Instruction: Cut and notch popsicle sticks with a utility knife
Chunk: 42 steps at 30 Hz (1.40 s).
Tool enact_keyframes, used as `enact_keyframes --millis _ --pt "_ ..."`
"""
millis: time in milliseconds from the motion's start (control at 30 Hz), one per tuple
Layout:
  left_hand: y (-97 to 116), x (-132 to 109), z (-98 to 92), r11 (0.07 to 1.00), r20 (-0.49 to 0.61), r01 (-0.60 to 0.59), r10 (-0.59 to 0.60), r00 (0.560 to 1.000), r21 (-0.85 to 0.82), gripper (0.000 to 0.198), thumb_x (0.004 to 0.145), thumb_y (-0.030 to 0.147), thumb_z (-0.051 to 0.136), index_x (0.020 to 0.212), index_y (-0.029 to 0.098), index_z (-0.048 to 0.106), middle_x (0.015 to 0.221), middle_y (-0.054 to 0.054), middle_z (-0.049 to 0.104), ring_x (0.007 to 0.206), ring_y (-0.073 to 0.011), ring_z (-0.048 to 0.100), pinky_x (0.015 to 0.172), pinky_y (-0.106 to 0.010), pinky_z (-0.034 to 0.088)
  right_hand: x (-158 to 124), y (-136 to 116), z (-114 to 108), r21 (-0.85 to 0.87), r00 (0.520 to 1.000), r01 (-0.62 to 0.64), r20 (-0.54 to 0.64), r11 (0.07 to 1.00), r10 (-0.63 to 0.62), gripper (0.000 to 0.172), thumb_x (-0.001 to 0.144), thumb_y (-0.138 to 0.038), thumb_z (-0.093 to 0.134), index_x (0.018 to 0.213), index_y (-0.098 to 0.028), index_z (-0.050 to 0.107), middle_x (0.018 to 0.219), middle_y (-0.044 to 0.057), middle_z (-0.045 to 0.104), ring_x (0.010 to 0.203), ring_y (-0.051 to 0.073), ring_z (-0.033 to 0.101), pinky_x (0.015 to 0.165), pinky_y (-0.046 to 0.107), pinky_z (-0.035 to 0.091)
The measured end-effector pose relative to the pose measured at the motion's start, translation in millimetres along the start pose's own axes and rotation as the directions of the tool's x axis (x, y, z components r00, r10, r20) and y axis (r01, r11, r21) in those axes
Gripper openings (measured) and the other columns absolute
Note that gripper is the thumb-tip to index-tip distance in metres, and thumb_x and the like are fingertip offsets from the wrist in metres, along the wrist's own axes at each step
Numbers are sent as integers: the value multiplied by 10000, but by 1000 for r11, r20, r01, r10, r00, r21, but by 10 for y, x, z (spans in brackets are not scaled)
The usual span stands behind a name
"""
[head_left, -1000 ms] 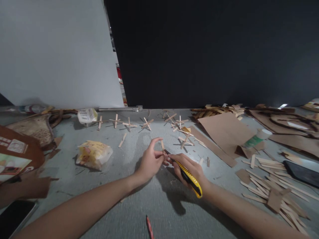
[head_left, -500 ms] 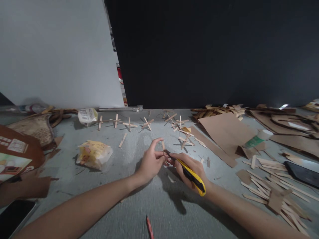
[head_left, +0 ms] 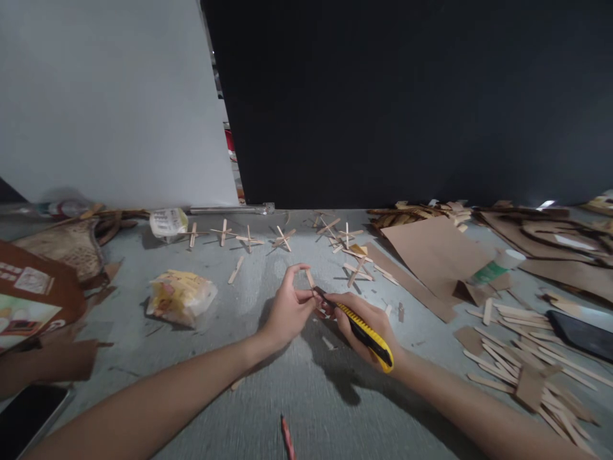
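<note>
In the head view, your left hand (head_left: 288, 313) pinches a short wooden stick (head_left: 310, 278), tilted, above the grey table (head_left: 239, 415). Your right hand (head_left: 376, 316) is wrapped round a yellow utility knife (head_left: 361, 330), its tip by the stick's lower end; crossed sticks (head_left: 284, 238) sit farther back

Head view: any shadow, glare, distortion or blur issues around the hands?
Head view: dim, with a dark shadow on the table below the right hand; head view: pale sheen beside the far-right phone; head view: forearms look stretched toward the lower corners; head view: fine detail soft where knife meets stick.
</note>
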<state>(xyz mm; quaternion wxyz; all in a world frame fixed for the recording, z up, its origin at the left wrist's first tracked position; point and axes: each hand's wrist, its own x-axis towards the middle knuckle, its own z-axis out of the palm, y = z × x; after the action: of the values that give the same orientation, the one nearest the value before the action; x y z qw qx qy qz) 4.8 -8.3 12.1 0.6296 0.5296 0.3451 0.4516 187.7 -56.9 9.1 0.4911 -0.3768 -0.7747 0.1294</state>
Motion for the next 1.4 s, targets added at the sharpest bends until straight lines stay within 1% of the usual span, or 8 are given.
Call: enact_keyframes --millis 233,400,533,633,800,1100,1300,1400 --pt "28 -8 11 1000 6 -12 12 1000 2 675 826 382 817 1313 246 369 708 36 761 645 -198 765 674 -267 567 -40 86 40 48 992 -123 -29 991 125 208 1078 -304 540 1207 -259 698 985 52 819 802 175 796 745 286 642" --pt "44 -11 13 1000 5 -6 6 1000 11 662 824 414 815 1288 251 371 695 42 755 635 -191 759 663 -263 567 -14 21 40 186 968 -238 -34 953 248 249 1090 -402 533 1178 -256 714 912 42 818 754 192 792 702 310 658" --pt "38 -7 -1 1000 5 -2 2 1000 21 657 831 427 830 1272 263 372 670 60 741 626 -195 760 648 -265 568 5 -16 31 235 959 -268 -31 934 283 256 1076 -440 556 1161 -271 728 910 44 812 752 220 787 685 352 664" --pt "33 -1 -9 1000 20 -10 10 1000 7 701 828 474 846 1287 260 362 705 38 762 640 -199 765 660 -280 583 10 23 33 290 953 -281 -24 915 301 273 1070 -456 569 1155 -259 738 895 47 806 755 211 784 715 346 666" --pt "21 20 -20 1000 37 -22 22 999 -3 795 799 554 863 1312 246 340 737 10 777 677 -223 777 631 -279 575 27 121 45 421 921 -356 5 834 390 342 1044 -535 602 1146 -246 754 918 78 809 767 220 789 740 369 682" --pt "5 23 -42 999 30 -23 22 999 23 776 809 562 856 1305 258 342 772 -1 791 691 -220 772 627 -282 575 58 186 75 577 868 -448 97 683 487 432 989 -615 656 1145 -222 744 931 81 825 825 241 811 793 409 691" --pt "36 -2 -23 999 44 -12 10 999 33 781 814 579 847 1320 256 348 729 19 769 640 -212 757 623 -283 562 58 242 71 672 847 -459 133 582 515 380 975 -582 673 1131 -247 758 887 59 820 797 250 805 776 419 687" --pt "41 -3 -15 1000 50 -10 9 999 19 813 790 608 855 1323 258 350 741 17 771 626 -204 750 611 -279 558 65 244 58 678 834 -475 145 561 532 393 951 -595 696 1128 -251 760 878 60 820 765 247 798 783 421 687"
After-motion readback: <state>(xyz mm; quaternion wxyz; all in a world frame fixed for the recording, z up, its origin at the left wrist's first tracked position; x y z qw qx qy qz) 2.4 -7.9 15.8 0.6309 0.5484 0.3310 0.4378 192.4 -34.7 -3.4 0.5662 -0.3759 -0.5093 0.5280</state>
